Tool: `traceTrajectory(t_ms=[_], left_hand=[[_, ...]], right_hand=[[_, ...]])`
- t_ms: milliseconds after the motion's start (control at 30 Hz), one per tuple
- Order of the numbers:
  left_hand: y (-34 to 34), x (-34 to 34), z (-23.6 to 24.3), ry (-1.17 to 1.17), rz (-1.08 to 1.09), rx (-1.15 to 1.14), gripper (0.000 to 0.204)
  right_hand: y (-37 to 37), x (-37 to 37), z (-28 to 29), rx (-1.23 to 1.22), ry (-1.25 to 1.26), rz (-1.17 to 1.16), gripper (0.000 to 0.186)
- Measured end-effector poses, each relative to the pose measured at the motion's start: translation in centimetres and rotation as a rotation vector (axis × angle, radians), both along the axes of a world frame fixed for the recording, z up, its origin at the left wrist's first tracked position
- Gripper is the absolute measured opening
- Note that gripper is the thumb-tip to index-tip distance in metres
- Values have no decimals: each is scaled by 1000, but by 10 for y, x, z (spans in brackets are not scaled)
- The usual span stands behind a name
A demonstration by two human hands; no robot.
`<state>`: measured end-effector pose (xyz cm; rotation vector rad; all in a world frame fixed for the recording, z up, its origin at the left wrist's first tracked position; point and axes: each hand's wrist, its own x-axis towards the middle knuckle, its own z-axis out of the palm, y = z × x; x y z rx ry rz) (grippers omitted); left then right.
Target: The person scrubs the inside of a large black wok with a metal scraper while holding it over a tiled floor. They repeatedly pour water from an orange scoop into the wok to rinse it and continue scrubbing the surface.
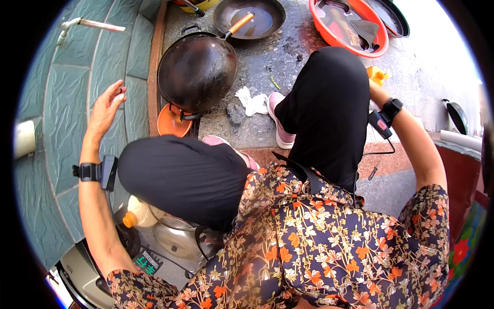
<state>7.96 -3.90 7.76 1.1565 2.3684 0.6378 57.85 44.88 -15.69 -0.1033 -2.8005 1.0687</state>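
Observation:
My left hand [107,110] is raised beside the green tiled wall with its fingers apart, holding nothing I can see. A blackened wok [198,72] with a wooden handle [240,26] is nearest to it, its dark rounded face showing. An orange bowl [171,122] sits partly under the wok's near edge. On the other side, my right hand [378,92] is mostly hidden behind my right knee. Just beyond it shows an orange-yellow plastic thing [378,75]; whether my fingers grip it is hidden. White crumpled tissue [252,101] and a grey scrubber-like clump [235,114] lie near my shoes.
A second dark pan [257,23] holds some liquid. A red basin [381,38] has dark pieces in it. A pipe [100,25] juts from the left wall. By my left side are an orange-capped bottle [140,212] and a shiny metal pot [176,239].

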Motion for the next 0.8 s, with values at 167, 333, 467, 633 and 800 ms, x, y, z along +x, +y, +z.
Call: traceTrajectory(t_ms=[167,333,467,633,800], left_hand=[[59,59,50,-16,-176,-247,46],[154,142,15,-174,-329,-325,39],[105,157,-58,-350,-417,-363,36],[98,186,-188,-326,-366,-498,54],[80,203,-247,-202,-90,-611,73]], right_hand=[[-14,8,-117,-29,-176,-111,29],[-32,37,-147,78,-420,-304,43],[-127,35,-48,-139,-602,-457,40],[-148,71,-87,-30,-688,-456,36],[-141,27,-9,-159,-1005,-406,54]])
